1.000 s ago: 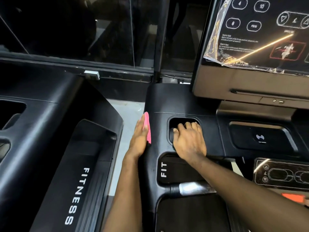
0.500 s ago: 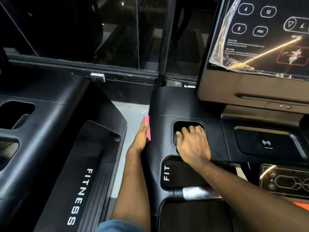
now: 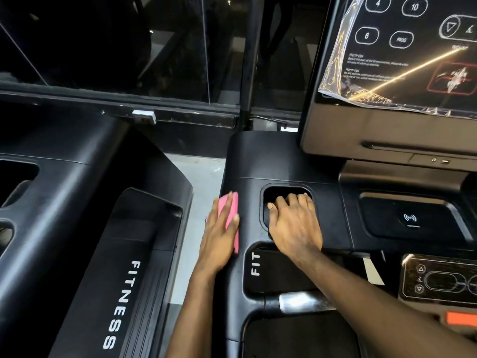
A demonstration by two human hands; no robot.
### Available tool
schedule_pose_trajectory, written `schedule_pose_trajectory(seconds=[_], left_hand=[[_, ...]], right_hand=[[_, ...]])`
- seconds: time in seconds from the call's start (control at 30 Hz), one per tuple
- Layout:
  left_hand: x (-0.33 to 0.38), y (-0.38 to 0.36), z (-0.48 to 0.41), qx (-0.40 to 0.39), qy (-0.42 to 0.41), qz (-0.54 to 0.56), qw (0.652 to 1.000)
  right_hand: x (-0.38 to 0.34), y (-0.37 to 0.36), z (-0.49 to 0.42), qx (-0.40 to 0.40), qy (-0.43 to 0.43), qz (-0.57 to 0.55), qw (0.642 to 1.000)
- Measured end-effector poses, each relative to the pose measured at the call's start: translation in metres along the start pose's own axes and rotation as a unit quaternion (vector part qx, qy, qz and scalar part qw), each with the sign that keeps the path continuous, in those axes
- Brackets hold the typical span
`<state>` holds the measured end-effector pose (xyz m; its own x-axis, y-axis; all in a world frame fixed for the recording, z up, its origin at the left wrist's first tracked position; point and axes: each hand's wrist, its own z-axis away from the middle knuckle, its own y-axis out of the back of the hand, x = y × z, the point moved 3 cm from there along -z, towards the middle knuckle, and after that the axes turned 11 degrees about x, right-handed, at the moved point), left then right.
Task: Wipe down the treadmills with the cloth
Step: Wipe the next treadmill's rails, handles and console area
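Note:
A pink cloth [image 3: 227, 206] lies on the left edge of the black treadmill console [image 3: 271, 161]. My left hand [image 3: 219, 237] presses flat on it with straight fingers, and the cloth shows above and to the right of the fingers. My right hand [image 3: 294, 226] rests on the console just right of it, its fingertips dipping over the near rim of a rectangular cup recess [image 3: 284, 192]. It holds nothing.
A second black treadmill [image 3: 77, 202] marked FITNESS stands at the left, across a narrow strip of grey floor [image 3: 198, 182]. The display panel [image 3: 413, 60] with loose plastic film rises at the upper right. A metal grip bar [image 3: 302, 303] sits below my right arm. Dark glass runs behind.
My left hand has turned from the console's side face up onto its top edge, so more of the pink cloth shows. The right hand has stayed on the recess.

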<state>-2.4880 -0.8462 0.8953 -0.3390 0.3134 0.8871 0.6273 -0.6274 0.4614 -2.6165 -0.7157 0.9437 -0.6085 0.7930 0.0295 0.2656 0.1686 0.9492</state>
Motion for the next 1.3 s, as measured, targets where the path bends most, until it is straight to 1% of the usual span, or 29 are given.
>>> schedule_pose_trajectory(seconds=[0.1,0.17,0.27,0.37,0.47,0.53,0.6,0.7,0.83,0.93,1.0,1.1,1.17,1.3], left_hand=[[0.02,-0.022,-0.077,0.002,-0.047,-0.106,0.993],[0.039,-0.034,-0.116,-0.01,-0.045,-0.165,0.985],[0.055,-0.042,-0.131,-0.028,-0.038,-0.199,0.979],[0.049,-0.033,-0.087,-0.033,-0.06,-0.202,0.977],[0.036,-0.02,-0.006,-0.024,-0.084,-0.205,0.975],[0.033,-0.015,0.032,-0.005,-0.076,-0.232,0.97],[0.034,-0.017,0.03,-0.002,-0.052,-0.249,0.967],[0.041,-0.03,-0.022,0.0,-0.032,-0.226,0.973],[0.053,-0.048,-0.135,0.006,-0.024,-0.203,0.979],[0.072,-0.06,-0.205,-0.025,-0.016,-0.205,0.978],[0.08,-0.064,-0.228,-0.04,-0.013,-0.209,0.977],[0.082,-0.065,-0.218,-0.041,-0.034,-0.226,0.973],[0.075,-0.062,-0.183,-0.041,-0.059,-0.228,0.971],[0.056,-0.053,-0.106,-0.009,-0.094,-0.241,0.966]], right_hand=[[0.001,-0.002,-0.001,-0.009,-0.004,-0.004,1.0],[0.001,-0.002,-0.002,-0.008,-0.008,-0.012,1.0],[0.001,-0.001,-0.002,-0.005,-0.023,-0.025,0.999],[0.001,0.002,0.0,-0.009,-0.032,-0.027,0.999],[0.001,0.004,0.0,-0.01,-0.029,-0.025,0.999],[0.0,0.004,0.0,-0.017,-0.015,-0.02,1.0],[0.0,0.003,-0.001,-0.021,-0.006,-0.02,1.0],[0.0,0.002,-0.003,-0.024,-0.005,-0.018,1.0],[0.001,0.0,-0.004,-0.036,-0.009,-0.017,0.999],[0.002,0.0,-0.005,-0.031,-0.012,-0.018,0.999],[0.001,0.0,-0.005,-0.034,-0.016,-0.021,0.999],[0.002,0.001,-0.004,-0.027,-0.022,-0.021,0.999],[0.001,0.002,-0.004,-0.025,-0.025,-0.018,0.999],[0.001,0.001,-0.004,-0.029,-0.019,-0.015,0.999]])
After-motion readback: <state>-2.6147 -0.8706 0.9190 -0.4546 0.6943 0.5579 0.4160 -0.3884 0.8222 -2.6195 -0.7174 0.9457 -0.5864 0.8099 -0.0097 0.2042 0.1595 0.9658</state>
